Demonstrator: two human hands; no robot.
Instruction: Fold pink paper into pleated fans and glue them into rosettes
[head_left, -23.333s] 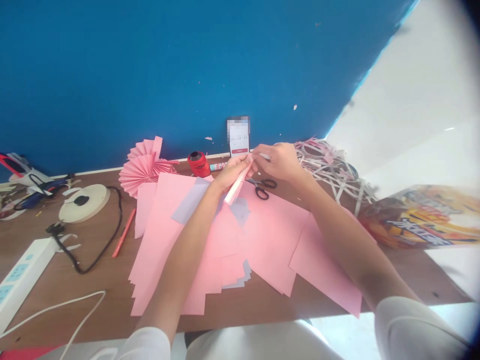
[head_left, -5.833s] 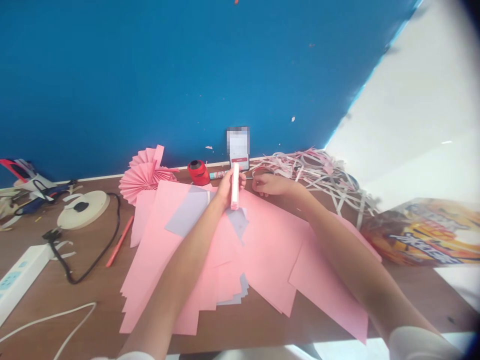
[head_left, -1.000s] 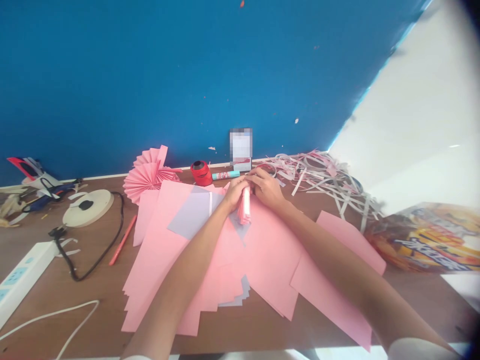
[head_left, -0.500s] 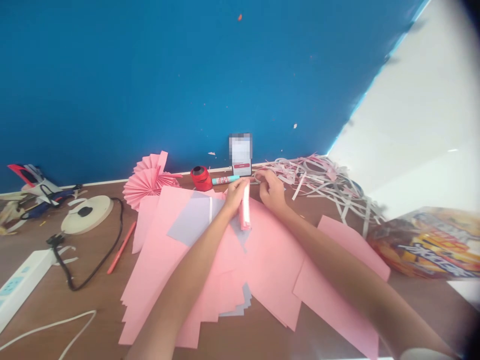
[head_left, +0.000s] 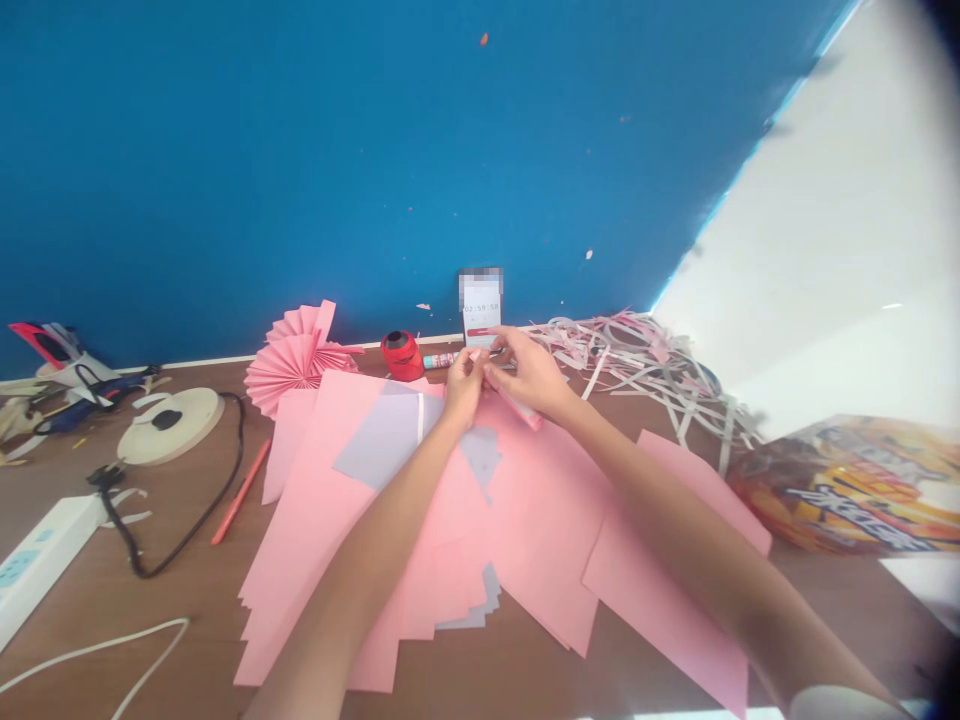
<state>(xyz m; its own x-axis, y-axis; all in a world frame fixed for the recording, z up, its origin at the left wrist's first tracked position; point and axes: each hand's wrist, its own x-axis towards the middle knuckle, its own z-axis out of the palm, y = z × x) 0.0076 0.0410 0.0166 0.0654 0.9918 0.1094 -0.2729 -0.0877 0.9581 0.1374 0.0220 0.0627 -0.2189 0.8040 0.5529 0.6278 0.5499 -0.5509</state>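
A narrow pleated strip of pink paper (head_left: pixel 519 404) slants down to the right between my hands. My left hand (head_left: pixel 465 386) pinches its upper end, and my right hand (head_left: pixel 531 370) closes over it from above, with the fingertips of both hands nearly meeting. Beneath my forearms lie loose pink paper sheets (head_left: pixel 544 530), overlapping on the table, with a pale lilac sheet (head_left: pixel 381 445) among them. Part of the strip is hidden by my fingers.
A wooden table (head_left: pixel 187 610) meets a blue wall. Along the back stand pink paper fans (head_left: pixel 292 362), a red spool (head_left: pixel 401 356), a phone (head_left: pixel 480 310) and a heap of paper strips (head_left: pixel 637 365). A tape roll (head_left: pixel 171 426), power strip (head_left: pixel 45 540) and snack bag (head_left: pixel 847 490) lie nearby.
The pleated strip has tipped from nearly upright to a slant down to the right. My right hand has moved onto it, and my hands are closer together.
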